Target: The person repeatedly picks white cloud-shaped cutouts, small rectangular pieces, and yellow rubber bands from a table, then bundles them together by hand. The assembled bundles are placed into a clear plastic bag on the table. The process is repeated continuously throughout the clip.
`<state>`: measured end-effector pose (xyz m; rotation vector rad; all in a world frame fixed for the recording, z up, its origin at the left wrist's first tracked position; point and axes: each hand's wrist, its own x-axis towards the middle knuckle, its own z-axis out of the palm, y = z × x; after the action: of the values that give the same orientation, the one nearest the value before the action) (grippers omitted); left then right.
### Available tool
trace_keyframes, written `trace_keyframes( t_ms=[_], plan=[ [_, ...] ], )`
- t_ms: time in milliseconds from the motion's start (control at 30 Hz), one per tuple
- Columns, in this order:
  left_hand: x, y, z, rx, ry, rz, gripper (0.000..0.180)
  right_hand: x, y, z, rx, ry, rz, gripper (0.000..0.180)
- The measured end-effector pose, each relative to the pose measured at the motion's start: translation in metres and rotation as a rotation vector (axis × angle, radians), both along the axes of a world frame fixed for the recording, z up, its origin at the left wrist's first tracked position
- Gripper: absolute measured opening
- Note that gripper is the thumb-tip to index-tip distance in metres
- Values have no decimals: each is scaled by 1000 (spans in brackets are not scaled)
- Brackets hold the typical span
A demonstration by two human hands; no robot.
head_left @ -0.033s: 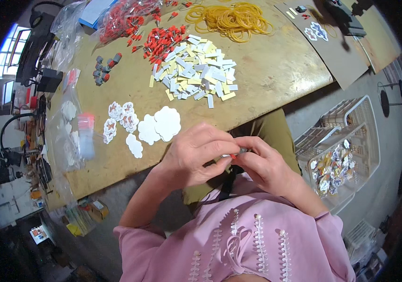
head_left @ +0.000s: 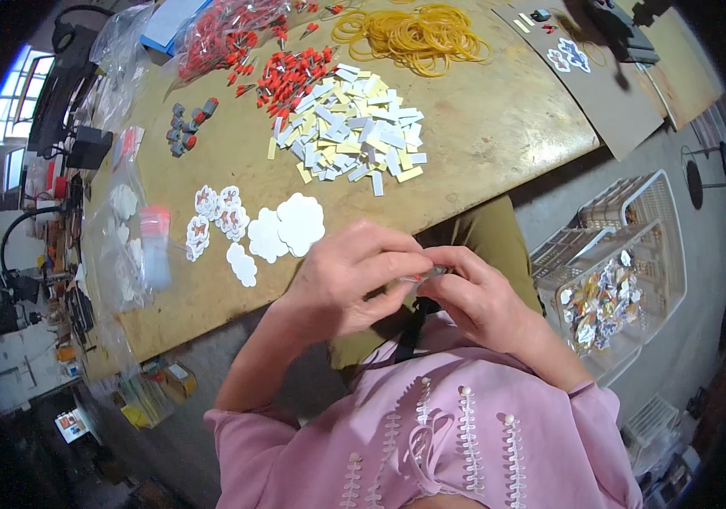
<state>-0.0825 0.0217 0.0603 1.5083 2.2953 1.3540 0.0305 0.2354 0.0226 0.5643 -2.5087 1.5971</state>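
Note:
Just past the table's front edge, over my lap, both hands meet at the fingertips around a small grey and red part (head_left: pixel 415 277). My left hand (head_left: pixel 354 276) pinches its red end between thumb and fingers. My right hand (head_left: pixel 477 293) closes on the grey end. Fingers cover most of the part, so its full shape is hidden. Nearest my left hand on the table lie white cloud-shaped cards (head_left: pixel 301 224) and small scalloped cutouts with a printed figure (head_left: pixel 229 214). Several similar grey and red parts (head_left: pixel 183 134) sit farther back on the left.
Beyond my hands are a heap of white and yellow strips (head_left: pixel 358 127), red pieces with metal pins (head_left: pixel 295 76) and yellow rubber bands (head_left: pixel 414 38). Clear plastic bags (head_left: pixel 129 246) line the left edge. A pale plastic crate (head_left: pixel 672 246) with colourful small packets stands at right.
The fingers have shifted slightly around the small part, and its red end now shows less between them. Both hands stay in nearly the same place.

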Motion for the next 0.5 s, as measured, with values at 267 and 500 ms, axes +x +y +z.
trace_keyframes(
  t_ms=[267, 500],
  plan=[
    [-62, 29, 14, -181, 72, 222, 15, 12, 8, -18, 39, 28, -43, 26],
    [-151, 107, -6, -225, 247, 275, 20, 21, 10, -28, 62, 49, -60, 27]
  ],
)
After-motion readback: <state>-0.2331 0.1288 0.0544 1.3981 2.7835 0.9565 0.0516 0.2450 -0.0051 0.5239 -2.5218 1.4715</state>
